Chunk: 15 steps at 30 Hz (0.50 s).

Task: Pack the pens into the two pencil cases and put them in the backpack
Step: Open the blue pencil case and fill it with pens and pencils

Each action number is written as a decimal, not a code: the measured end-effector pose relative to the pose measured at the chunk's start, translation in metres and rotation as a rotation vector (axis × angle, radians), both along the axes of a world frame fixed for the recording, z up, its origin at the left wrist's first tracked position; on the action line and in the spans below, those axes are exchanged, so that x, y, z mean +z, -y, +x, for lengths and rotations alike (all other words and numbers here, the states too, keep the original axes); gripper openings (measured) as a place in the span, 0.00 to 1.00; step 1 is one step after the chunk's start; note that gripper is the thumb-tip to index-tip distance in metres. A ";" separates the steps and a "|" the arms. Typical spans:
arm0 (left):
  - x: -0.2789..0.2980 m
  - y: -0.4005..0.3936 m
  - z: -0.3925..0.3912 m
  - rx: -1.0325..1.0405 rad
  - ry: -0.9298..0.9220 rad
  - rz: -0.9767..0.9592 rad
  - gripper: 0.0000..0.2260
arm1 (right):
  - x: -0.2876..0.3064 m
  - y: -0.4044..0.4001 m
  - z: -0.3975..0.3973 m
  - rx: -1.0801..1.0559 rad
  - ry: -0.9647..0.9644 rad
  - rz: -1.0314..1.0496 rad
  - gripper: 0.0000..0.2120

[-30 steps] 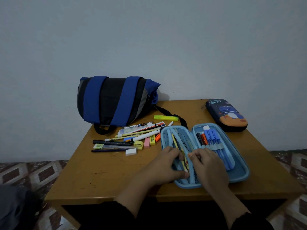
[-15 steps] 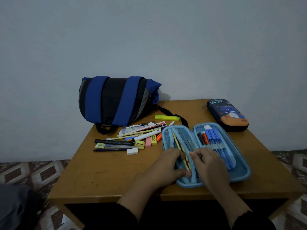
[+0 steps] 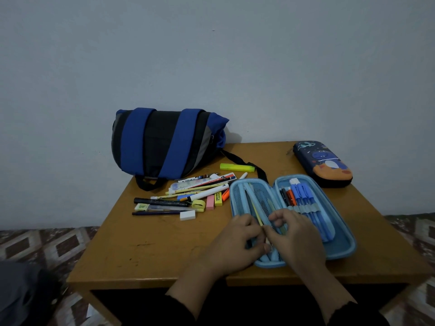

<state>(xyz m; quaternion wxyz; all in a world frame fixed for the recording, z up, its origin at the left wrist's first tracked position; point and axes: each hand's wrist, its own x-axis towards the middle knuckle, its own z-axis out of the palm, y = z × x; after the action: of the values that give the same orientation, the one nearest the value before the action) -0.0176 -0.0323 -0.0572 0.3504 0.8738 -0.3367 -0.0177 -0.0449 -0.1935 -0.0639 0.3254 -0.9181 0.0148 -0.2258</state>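
Both hands worked over the near left half of the open light-blue pencil case point(image 3: 339, 245). The left hand point(image 3: 237, 243) and the right hand point(image 3: 296, 234) had curled fingers pinching a yellow pencil point(image 3: 255, 211) there. Loose pens point(image 3: 188, 196) lay left of the case, near the backpack point(image 3: 164, 142). A closed dark case point(image 3: 322, 163) stood far right.

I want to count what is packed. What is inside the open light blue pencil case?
The open pencil case holds blue pens under elastic in its right half and a yellow pencil in its left mesh half. Both hands cover the near middle.
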 end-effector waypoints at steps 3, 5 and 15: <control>-0.001 -0.003 -0.002 -0.006 -0.016 -0.078 0.05 | 0.001 0.001 0.000 0.000 -0.007 0.010 0.08; 0.002 -0.005 -0.004 0.064 -0.076 -0.226 0.04 | 0.001 0.001 -0.001 0.001 -0.002 0.012 0.07; 0.000 -0.051 0.035 0.924 0.216 0.074 0.16 | 0.001 0.000 -0.001 -0.006 -0.001 0.029 0.04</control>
<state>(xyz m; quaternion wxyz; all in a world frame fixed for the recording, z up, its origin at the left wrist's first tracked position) 0.0171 0.0185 -0.0571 0.2533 0.9408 0.0535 0.2189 -0.0456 -0.1932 -0.0626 0.3382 -0.9134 0.0210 -0.2258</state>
